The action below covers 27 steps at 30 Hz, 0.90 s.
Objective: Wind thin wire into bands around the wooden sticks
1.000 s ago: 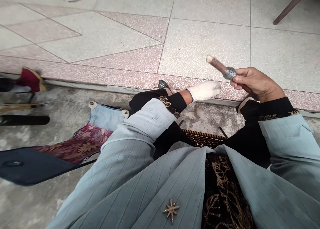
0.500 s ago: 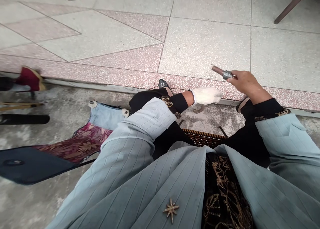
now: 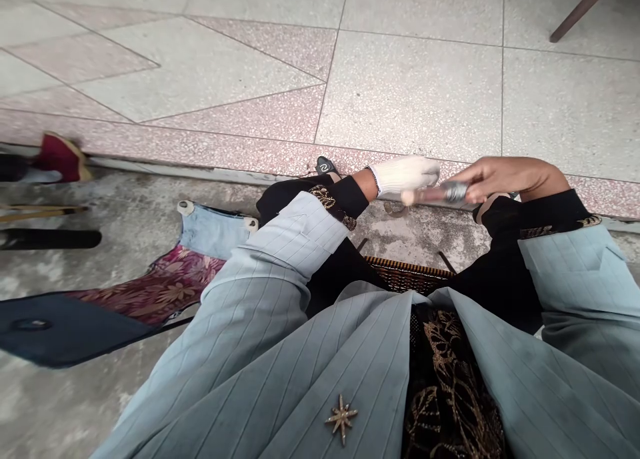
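A curved pale emblem (image 3: 324,168) marked the shoe (image 3: 327,163) left of the glove (image 3: 397,176). The right hand (image 3: 507,177) had its fingers clamped on the stick (image 3: 431,195), behind the coiled wire (image 3: 455,191); whether the left hand (image 3: 411,173) pinched anything, I couldn't tell. The stick, earlier up and right of the glove, had dropped just below it.

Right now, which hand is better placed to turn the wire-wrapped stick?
Right, I'd say. The bare right hand grips the wire-wrapped stick beside its silvery coil. The gloved left hand is close by, but motion blur hides whether it touches the stick or holds anything.
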### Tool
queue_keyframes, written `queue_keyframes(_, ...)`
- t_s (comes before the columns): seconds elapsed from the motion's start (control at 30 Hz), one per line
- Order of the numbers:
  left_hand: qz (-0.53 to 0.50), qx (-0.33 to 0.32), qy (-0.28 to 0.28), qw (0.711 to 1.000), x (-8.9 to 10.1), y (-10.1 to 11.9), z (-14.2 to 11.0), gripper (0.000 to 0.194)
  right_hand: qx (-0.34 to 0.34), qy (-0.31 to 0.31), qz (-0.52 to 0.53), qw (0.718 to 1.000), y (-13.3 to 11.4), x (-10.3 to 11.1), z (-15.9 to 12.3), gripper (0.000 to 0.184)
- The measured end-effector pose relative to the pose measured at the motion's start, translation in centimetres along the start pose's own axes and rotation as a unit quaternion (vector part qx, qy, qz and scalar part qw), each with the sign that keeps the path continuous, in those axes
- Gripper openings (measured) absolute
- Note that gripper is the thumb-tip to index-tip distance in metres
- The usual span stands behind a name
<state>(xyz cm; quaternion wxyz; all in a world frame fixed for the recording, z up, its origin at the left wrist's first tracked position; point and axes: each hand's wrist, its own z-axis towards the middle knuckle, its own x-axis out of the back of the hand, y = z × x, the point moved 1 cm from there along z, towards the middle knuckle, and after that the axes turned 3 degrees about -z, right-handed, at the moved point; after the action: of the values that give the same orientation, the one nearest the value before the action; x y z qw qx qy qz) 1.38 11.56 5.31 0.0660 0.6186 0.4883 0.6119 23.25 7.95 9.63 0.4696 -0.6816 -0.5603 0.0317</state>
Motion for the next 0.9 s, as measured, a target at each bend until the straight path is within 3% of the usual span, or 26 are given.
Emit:
queue_keyframes(0.07,-0.02,-0.012,0.012,1.0,0.1,0.0,0.0,0.031,0.019,0.088,0.095,0.991,-1.0,0.4,-0.8,0.043)
queue_keyframes(0.2,-0.019,-0.025,0.041,0.999,-0.5,-0.3,0.5,0.028,0.048,0.296,0.254,0.92,-1.5,0.4,-0.6,0.028)
queue_keyframes(0.27,-0.001,-0.033,0.026,0.999,-0.9,-0.4,0.8,0.028,0.031,0.356,0.255,0.899,-0.8,0.5,0.2,0.027)
queue_keyframes(0.43,0.029,-0.035,-0.011,0.999,-1.4,0.1,0.8,0.033,-0.046,0.414,0.147,0.897,1.8,1.0,2.3,0.036)
queue_keyframes(0.57,0.06,-0.02,-0.014,0.998,-1.1,0.4,0.4,0.036,-0.121,0.388,-0.017,0.914,2.7,1.2,2.7,0.041)
queue_keyframes(0.7,0.115,-0.016,0.003,0.993,-0.8,0.1,0.0,0.036,-0.165,0.285,-0.156,0.931,2.6,1.0,2.6,0.037)
queue_keyframes(0.8,0.152,-0.019,0.023,0.988,-0.5,-0.2,-0.2,0.036,-0.133,0.155,-0.166,0.965,2.6,0.8,2.5,0.035)
queue_keyframes(0.9,0.16,-0.019,0.044,0.986,0.0,-0.5,-0.3,0.036,-0.069,0.034,-0.111,0.991,2.3,0.6,2.0,0.04)
